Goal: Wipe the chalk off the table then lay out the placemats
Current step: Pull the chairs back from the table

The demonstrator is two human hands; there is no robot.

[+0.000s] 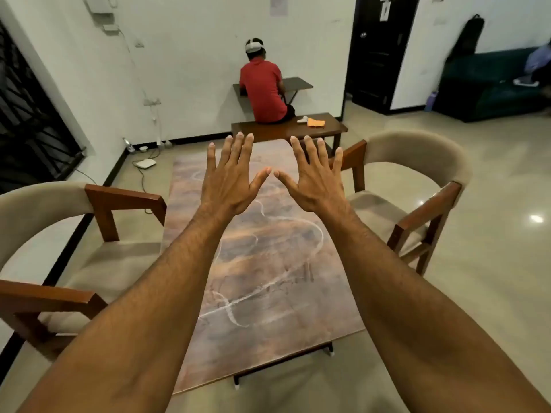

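**A:** Where is the chalk?

**B:** The chalk point(235, 305) is on the table point(313, 332). White loops and scribbles run over the mottled brown top, from the near end up to under the hands.

**A:** And the hands?

**B:** Both are stretched out over the far half of the table, backs toward the camera. The left hand point(231, 180) and right hand point(316, 180) are side by side, with the thumb tips almost meeting. The fingers are straight and fanned apart, so each grip is wide and holds nothing. I cannot tell whether the hands touch the tabletop.

**A:** What stands around the table?

**B:** A padded beige chair point(59, 231) with wooden arms is at the table's left side, and a second chair point(417, 156) is at its right side. Just past the far end is a wooden bench point(268, 129) with an orange cloth point(316, 122) on it and a small white thing beside the cloth. A person in a red shirt point(262, 90) sits on the bench with their back to the table.

**A:** Anything farther out?

**B:** A flat white box point(145, 163) with a cable lies on the floor left of the table's far end. Well beyond the table to the right are a dark door point(378, 55) and a dark green sofa point(483, 84).
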